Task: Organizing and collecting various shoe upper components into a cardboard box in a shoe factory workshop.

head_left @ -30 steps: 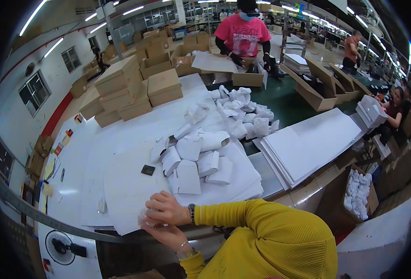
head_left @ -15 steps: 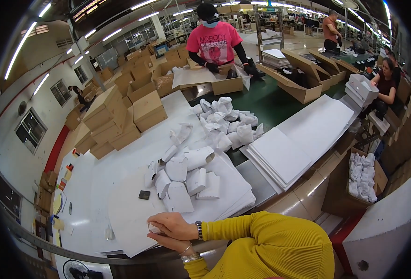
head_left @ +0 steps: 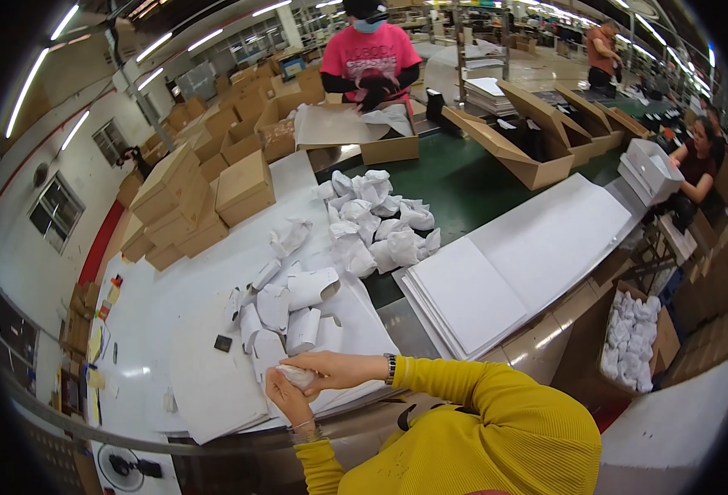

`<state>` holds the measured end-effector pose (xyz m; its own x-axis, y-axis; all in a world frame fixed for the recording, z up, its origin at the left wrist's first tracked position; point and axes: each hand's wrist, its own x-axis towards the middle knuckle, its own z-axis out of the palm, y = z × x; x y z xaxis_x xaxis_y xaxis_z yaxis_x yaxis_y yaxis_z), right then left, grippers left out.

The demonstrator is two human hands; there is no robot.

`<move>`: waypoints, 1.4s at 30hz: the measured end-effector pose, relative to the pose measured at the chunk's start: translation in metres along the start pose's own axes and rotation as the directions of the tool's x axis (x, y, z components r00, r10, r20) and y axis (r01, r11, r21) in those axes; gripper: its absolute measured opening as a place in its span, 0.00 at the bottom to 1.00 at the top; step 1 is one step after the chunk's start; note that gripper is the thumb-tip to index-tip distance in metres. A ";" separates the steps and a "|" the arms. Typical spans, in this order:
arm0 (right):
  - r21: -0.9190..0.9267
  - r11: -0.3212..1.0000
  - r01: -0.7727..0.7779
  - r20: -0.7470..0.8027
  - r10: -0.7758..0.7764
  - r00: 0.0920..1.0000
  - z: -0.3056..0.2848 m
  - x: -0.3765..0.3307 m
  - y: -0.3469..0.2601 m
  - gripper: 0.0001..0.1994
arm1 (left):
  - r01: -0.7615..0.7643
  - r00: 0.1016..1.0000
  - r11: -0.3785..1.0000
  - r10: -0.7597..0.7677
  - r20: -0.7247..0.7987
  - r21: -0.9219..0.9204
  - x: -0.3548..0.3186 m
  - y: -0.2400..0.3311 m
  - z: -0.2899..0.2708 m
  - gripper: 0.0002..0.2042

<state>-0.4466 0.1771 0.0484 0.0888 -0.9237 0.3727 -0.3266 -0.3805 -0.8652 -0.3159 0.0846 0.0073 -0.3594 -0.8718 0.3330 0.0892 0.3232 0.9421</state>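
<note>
Both my hands are closed around a crumpled white paper wad [head_left: 298,376] above the table's near edge. My left hand [head_left: 288,398] cups it from the left and below, fingers pointing up. My right hand [head_left: 338,370] grips it from the right, coming in from the side. Just beyond my hands lies a loose pile of curved white card pieces [head_left: 302,330], resting on stacked white paper sheets [head_left: 207,392]. A small dark square block [head_left: 223,343] sits left of that pile. Farther off is a heap of white paper-wrapped bundles [head_left: 372,223].
Closed brown cartons [head_left: 170,194] are stacked at the back left. A large stack of white sheets [head_left: 471,285] lies to the right. A carton of white paper wads [head_left: 630,338] stands at far right. Across the table, a person in pink [head_left: 372,62] stands at an open box [head_left: 390,148].
My hands have shifted slightly right and up with the wad, and the left hand has turned upright, so more of the wad shows. The whole view has swung a little. The co-worker's hands have drawn together.
</note>
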 end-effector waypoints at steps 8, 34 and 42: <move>0.050 0.998 0.049 -0.147 -0.041 0.988 0.028 -0.011 0.009 0.29 | 0.015 0.994 1.000 -0.017 -0.110 -0.020 -0.071 0.028 -0.004 0.33; 0.381 0.909 -0.166 0.237 0.078 0.968 0.285 0.142 -0.044 0.20 | 0.456 0.749 -0.360 -0.338 -0.569 0.814 -0.240 0.071 -0.512 0.66; 0.355 0.904 -0.236 0.237 0.157 0.959 0.305 0.156 -0.040 0.22 | 0.825 0.560 0.199 -0.414 -0.717 0.530 -0.245 0.071 -0.539 0.51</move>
<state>-0.1330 0.0346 0.0394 0.2572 -0.9559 0.1417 0.0178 -0.1419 -0.9897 0.2787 0.1227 0.0128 0.4280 -0.8865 -0.1760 -0.7705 -0.4597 0.4416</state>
